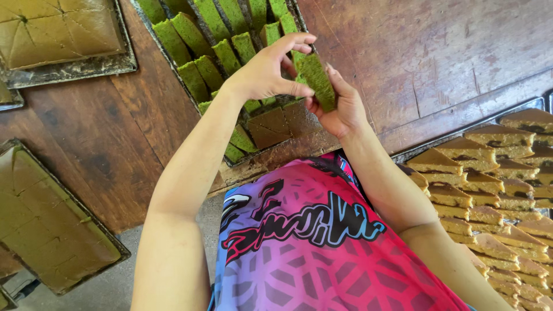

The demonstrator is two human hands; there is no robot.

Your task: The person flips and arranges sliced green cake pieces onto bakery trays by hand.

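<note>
My right hand point(340, 112) holds a green cake slice point(318, 80) upright above the near corner of a dark metal tray point(173, 69). My left hand point(268, 72) pinches the same slice from the left with thumb and fingertips. The tray below holds several green cake slices point(196, 34) standing on edge in rows, and a few brown-topped uncut pieces point(271, 126) at its near corner. Both forearms reach forward over my pink and purple patterned shirt.
A brown wooden table point(415, 52) carries everything. At the right sits a tray of stacked yellow triangular slices with brown tops point(495, 173). Two trays of uncut brown cake lie at the upper left point(57, 29) and lower left point(52, 224). Grey floor shows below.
</note>
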